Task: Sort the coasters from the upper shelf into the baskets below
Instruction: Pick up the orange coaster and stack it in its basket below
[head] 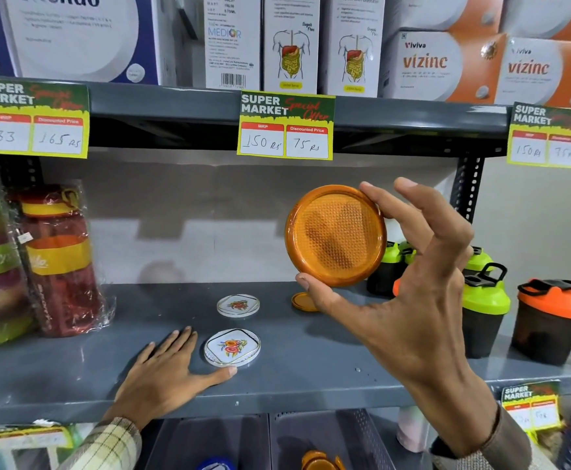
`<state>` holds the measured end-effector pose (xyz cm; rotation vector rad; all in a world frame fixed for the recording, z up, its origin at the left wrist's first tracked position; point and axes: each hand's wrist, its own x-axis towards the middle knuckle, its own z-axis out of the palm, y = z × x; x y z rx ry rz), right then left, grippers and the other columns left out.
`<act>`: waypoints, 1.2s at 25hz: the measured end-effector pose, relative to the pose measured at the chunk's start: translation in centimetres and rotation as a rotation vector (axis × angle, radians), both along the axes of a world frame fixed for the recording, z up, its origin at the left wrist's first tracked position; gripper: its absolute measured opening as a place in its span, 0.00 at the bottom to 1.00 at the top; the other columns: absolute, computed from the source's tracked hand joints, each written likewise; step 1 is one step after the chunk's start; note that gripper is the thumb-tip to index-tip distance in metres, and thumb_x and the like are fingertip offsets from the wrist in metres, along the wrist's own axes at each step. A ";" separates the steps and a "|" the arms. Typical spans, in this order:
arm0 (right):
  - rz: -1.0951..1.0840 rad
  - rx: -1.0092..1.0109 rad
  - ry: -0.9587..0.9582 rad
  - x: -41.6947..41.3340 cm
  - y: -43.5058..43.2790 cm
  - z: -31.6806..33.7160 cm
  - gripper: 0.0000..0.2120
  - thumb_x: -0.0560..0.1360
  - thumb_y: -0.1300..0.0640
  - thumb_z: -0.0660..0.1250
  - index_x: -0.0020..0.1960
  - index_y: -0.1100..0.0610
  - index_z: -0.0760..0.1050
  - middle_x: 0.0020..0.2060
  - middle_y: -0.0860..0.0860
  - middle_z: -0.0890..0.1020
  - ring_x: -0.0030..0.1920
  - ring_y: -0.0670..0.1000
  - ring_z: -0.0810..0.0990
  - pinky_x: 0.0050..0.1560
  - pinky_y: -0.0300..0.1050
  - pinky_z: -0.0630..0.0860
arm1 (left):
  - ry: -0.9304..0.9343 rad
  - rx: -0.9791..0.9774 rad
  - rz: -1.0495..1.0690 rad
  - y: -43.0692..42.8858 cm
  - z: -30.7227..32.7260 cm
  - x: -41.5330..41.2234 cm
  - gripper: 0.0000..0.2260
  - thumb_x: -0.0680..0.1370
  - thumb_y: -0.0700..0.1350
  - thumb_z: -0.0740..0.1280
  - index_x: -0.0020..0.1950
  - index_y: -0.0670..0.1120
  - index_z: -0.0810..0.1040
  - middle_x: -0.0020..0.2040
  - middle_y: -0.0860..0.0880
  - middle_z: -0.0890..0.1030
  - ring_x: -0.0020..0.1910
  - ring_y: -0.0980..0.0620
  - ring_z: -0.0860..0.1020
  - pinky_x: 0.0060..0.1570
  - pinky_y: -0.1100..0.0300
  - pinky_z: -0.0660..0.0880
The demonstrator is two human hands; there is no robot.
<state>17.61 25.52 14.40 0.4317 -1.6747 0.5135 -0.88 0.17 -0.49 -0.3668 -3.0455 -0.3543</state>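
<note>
My right hand [409, 300] holds a round orange translucent coaster [336, 235] upright by its rim, thumb below and fingers above, lifted over the grey shelf [311, 364]. My left hand [165, 371] lies flat on the shelf, its thumb touching a white floral coaster [232, 347]. A second white floral coaster [238, 305] lies behind it. Another orange coaster [302, 301] lies on the shelf, partly hidden by my right thumb. Below the shelf are two grey baskets: the left basket [189, 442] shows a blue item, the right basket [362, 435] holds orange coasters [318, 462].
Wrapped water bottles [56, 262] stand at the shelf's left. Shaker bottles with green and orange lids [552, 320] stand at the right. Price tags [285, 127] hang from the shelf above, which carries medicine boxes. A perforated upright [469, 188] stands at right.
</note>
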 end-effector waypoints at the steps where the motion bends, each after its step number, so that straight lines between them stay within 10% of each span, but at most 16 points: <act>1: 0.005 -0.002 -0.001 0.0 0.0 0.0 0.49 0.62 0.40 0.82 0.71 0.47 0.55 0.70 0.49 0.74 0.66 0.59 0.79 0.64 0.67 0.69 | -0.003 -0.003 0.000 0.0 0.0 0.0 0.65 0.54 0.88 0.43 0.83 0.50 0.46 0.82 0.56 0.45 0.80 0.59 0.43 0.78 0.51 0.41; 8: -0.029 -0.008 -0.090 0.3 -0.2 -0.6 0.48 0.62 0.38 0.81 0.71 0.46 0.56 0.68 0.51 0.77 0.66 0.57 0.79 0.66 0.50 0.63 | -0.004 -0.004 0.006 0.1 0.0 0.1 0.66 0.53 0.89 0.42 0.83 0.50 0.47 0.83 0.56 0.46 0.80 0.58 0.44 0.78 0.51 0.42; 17: 0.144 -0.097 -0.837 0.8 1.0 -11.2 0.42 0.58 0.21 0.73 0.64 0.32 0.57 0.52 0.36 0.84 0.58 0.34 0.77 0.55 0.21 0.65 | -0.005 -0.037 -0.019 -0.2 0.0 0.2 0.64 0.56 0.88 0.43 0.83 0.51 0.46 0.82 0.56 0.44 0.80 0.59 0.43 0.78 0.50 0.42; 24: 0.074 -0.221 -1.212 -1.8 3.9 -24.5 0.44 0.54 0.21 0.75 0.62 0.33 0.59 0.53 0.28 0.81 0.56 0.29 0.79 0.49 0.21 0.72 | 0.031 -0.027 -0.012 0.0 0.0 0.1 0.63 0.55 0.88 0.42 0.83 0.52 0.48 0.82 0.58 0.46 0.79 0.61 0.45 0.79 0.52 0.43; 30: -0.117 -0.199 -1.430 -8.7 6.4 -32.8 0.46 0.55 0.26 0.74 0.65 0.39 0.57 0.55 0.45 0.84 0.57 0.53 0.83 0.57 0.50 0.80 | 0.085 0.002 -0.019 -0.4 -0.4 -0.1 0.62 0.56 0.88 0.45 0.82 0.53 0.51 0.82 0.59 0.49 0.79 0.62 0.47 0.78 0.53 0.45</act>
